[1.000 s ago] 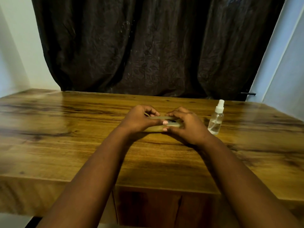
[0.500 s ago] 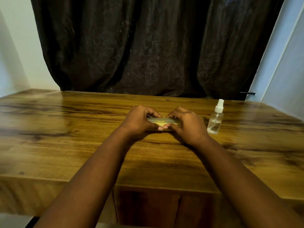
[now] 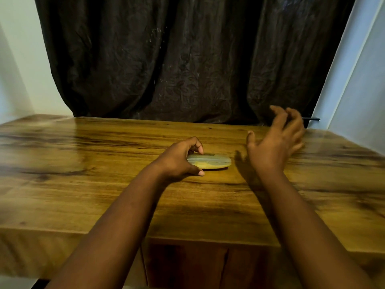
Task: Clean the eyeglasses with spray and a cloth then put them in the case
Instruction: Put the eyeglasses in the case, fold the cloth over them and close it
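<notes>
At frame centre, your left hand (image 3: 179,161) is gripping the closed case (image 3: 212,162) lying on the wooden table (image 3: 104,184). Your right hand (image 3: 275,142) is hovering center-right, fingers spread.

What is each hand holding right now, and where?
The left hand grips the closed eyeglass case at its left end, on the table. The right hand holds nothing, fingers spread.

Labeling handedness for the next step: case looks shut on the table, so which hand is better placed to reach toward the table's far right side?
Right. The right hand is off the case, raised, fingers loose and holding nothing, already over the table's right side. The left hand grips the case's left end, so it is occupied.
</notes>
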